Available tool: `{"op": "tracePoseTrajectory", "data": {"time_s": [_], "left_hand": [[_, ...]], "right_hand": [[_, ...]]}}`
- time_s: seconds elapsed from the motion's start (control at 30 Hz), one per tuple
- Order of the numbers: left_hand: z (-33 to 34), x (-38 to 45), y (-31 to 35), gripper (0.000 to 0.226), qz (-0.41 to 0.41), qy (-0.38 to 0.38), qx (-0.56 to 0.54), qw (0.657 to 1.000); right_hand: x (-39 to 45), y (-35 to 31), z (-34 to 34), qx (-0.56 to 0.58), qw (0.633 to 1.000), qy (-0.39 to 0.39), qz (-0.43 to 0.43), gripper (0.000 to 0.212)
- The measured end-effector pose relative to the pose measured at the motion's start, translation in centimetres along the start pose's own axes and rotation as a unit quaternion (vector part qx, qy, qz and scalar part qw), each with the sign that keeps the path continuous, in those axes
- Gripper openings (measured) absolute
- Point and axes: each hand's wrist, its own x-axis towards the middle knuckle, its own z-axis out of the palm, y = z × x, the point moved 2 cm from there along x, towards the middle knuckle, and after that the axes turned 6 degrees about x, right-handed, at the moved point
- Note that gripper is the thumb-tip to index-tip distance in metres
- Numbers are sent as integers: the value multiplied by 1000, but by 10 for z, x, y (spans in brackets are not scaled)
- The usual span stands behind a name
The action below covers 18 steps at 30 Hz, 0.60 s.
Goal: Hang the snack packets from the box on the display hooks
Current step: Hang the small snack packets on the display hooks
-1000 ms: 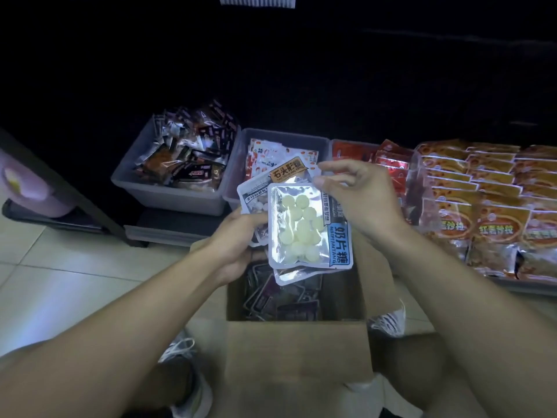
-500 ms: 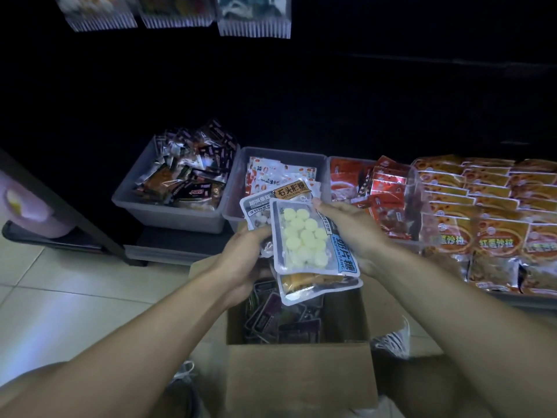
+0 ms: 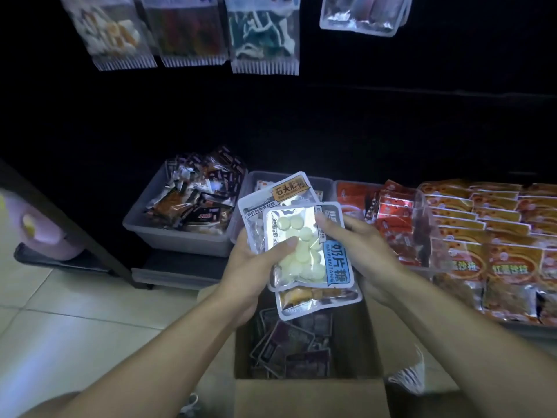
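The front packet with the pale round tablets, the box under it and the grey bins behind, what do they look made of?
Front packet: likely thin glossy plastic film with a silvery foil-like backing, given the glare and clear window.
Box: brown corrugated cardboard, matte, by its plain folded flap.
Grey bins: apparently moulded plastic, smooth, slightly translucent walls.

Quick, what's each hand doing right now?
Left hand: grips the packets, thumb on top.
Right hand: holds the same packets from the right.
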Motion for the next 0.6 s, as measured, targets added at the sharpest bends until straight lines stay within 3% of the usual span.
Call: {"op": "tracePoseTrajectory", "data": {"time_s": [0.27, 0.43, 0.5, 0.6], "left_hand": [[1, -1, 3, 90, -21, 91, 1, 996], [12, -7, 1, 65, -137, -15, -160, 978], [19, -11, -5, 48, -133, -49, -164, 976], [19, -15, -8, 41, -112, -41, -103, 988]], "right_hand": [[-2, 6, 3, 107, 990, 87, 29, 19], [0, 11, 3, 158, 977, 141, 16, 17], [1, 13, 3, 173, 973, 154, 16, 19], [2, 12, 2, 194, 966, 169, 17, 22]]}}
